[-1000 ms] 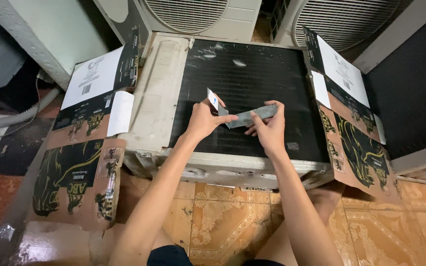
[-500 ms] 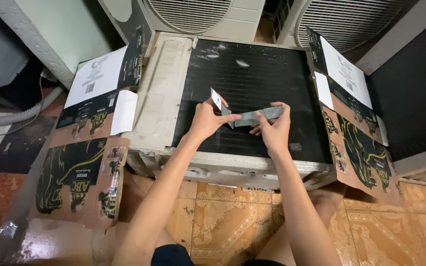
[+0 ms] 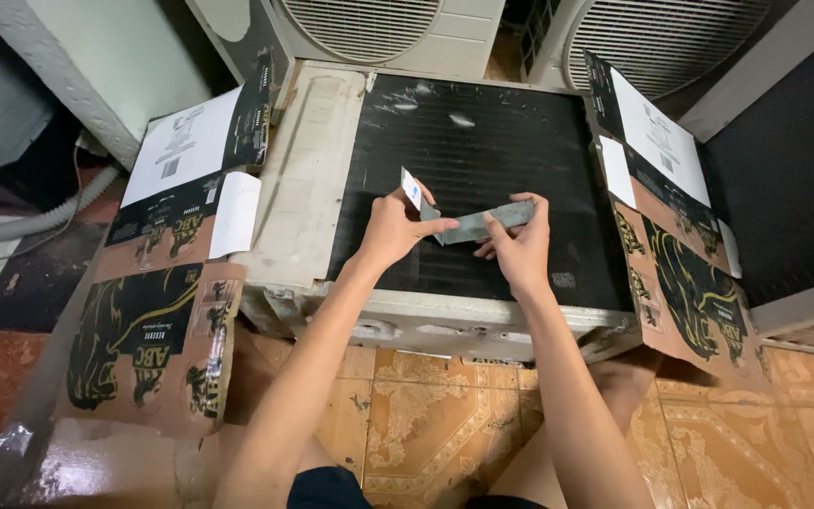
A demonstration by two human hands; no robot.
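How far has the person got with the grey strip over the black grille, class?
Done: the air-conditioner unit lies on opened cardboard flaps, its black finned grille facing up. In hand: both hands hold a grey strip above the grille, the left hand also pinching a small white-and-blue tab, the right hand gripping the other end. Left: the strip is not yet laid on the grille.

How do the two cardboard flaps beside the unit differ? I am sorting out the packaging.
The left cardboard flap lies spread nearly flat over the floor, while the right cardboard flap stands tilted up beside the unit. The left flap's white label is larger and faces up; the right flap's label slants. Both are brown with black and yellow print.
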